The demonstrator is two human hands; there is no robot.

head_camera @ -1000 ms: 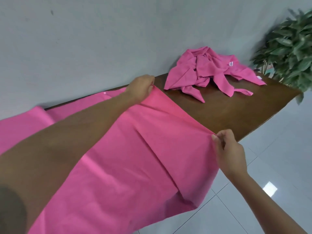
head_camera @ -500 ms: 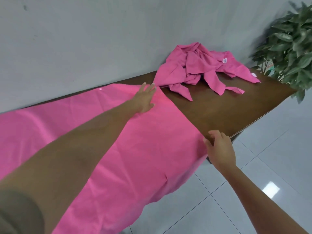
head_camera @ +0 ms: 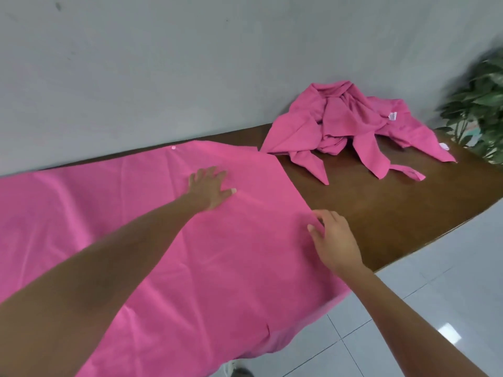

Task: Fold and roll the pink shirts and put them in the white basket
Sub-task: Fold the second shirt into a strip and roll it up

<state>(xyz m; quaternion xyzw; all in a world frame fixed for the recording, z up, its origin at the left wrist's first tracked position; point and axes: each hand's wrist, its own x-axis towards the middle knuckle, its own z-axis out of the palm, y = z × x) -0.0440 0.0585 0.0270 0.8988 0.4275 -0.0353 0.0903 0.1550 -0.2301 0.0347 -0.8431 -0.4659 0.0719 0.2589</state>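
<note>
Shirt (head_camera: 217, 254) — left end (cut off)

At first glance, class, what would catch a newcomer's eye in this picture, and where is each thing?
A large pink shirt lies spread flat over the near and left part of the brown table, its near edge hanging off. The left hand rests flat on it mid-table, and the right hand touches its right edge. A crumpled pile of pink shirts sits at the back right against the grey wall.

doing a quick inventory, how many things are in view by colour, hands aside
pink: 2, the spread shirt and the crumpled heap, whose number of shirts I cannot tell
brown: 1, the table
green: 1, the plant
total: 4
</note>
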